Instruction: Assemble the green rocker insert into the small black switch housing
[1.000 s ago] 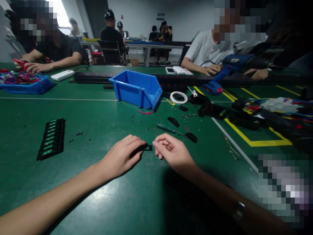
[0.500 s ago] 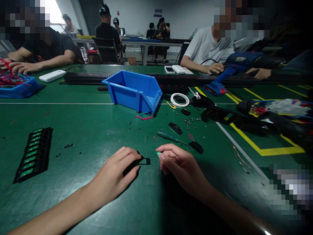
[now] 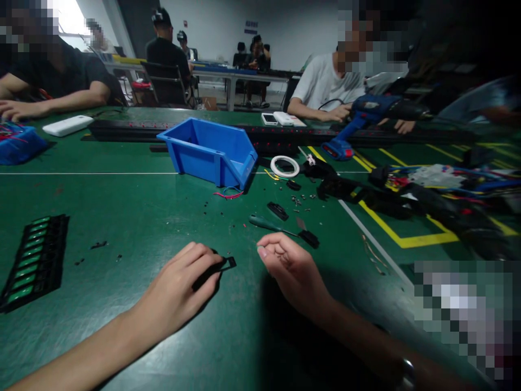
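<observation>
My left hand [image 3: 189,279] rests low over the green table, its fingers closed on a small black frame [image 3: 231,263] that sticks out past the fingertips. To its right, my right hand [image 3: 291,271] is closed in a pinch; a tiny pale bit shows at the fingertips, too small to name. Just beyond my right hand lie a green-handled screwdriver [image 3: 266,223] and a black part [image 3: 278,210]. A black tray with green pieces [image 3: 35,258] lies at the far left, with small black bits [image 3: 98,245] beside it.
An open blue bin [image 3: 199,157] stands ahead. Beyond my right hand are a white tape ring [image 3: 285,158], loose screws [image 3: 297,202], a blue power drill [image 3: 345,133] and wire bundles [image 3: 435,176]. Other people sit across the table.
The whole view has shifted, so most things appear further left. The green bit seen at my right fingertips before now shows only as a pale speck. My left hand keeps its hold.
</observation>
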A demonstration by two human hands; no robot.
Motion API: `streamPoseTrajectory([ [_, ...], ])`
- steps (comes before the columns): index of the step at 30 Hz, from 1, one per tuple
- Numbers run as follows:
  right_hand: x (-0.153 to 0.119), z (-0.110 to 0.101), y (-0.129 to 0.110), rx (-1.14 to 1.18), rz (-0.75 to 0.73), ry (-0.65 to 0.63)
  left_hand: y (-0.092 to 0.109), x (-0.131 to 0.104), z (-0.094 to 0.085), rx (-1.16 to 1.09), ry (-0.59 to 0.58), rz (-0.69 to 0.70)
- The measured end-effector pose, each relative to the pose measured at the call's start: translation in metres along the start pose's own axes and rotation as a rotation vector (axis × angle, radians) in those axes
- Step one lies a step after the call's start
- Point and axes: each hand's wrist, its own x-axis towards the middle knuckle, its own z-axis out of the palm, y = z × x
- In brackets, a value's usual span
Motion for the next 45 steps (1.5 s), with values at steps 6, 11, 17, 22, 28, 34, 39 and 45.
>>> streamPoseTrajectory([
  [6, 0.001, 0.003, 0.004, 0.105, 0.065, 0.006, 0.001, 0.001, 0.001, 0.035, 0.023, -0.026],
  [11, -0.004, 0.004, 0.002, 0.105, 0.022, 0.058, 0.0, 0.001, 0.0, 0.074, 0.087, -0.075],
  [17, -0.002, 0.002, 0.008, 0.38, -0.011, 0.063, -0.004, 0.001, 0.0, 0.065, 0.166, -0.125],
  [22, -0.002, 0.001, 0.014, 0.475, -0.044, 0.111, -0.006, 0.001, 0.0, 0.047, 0.216, -0.142],
  [28, -0.004, -0.008, 0.013, 0.506, -0.042, 0.17, -0.009, 0.001, 0.002, 0.071, 0.223, -0.141],
  [34, -0.009, -0.029, 0.014, 0.327, -0.089, 0.376, -0.009, 0.001, 0.001, 0.037, 0.27, -0.138],
  [39, -0.011, -0.049, 0.019, -0.019, -0.228, 0.528, -0.005, 0.002, -0.002, -0.028, 0.31, -0.133],
  [45, 0.001, -0.071, 0.033, -0.527, -0.27, 0.546, -0.002, 0.002, -0.006, -0.125, 0.337, -0.128],
])
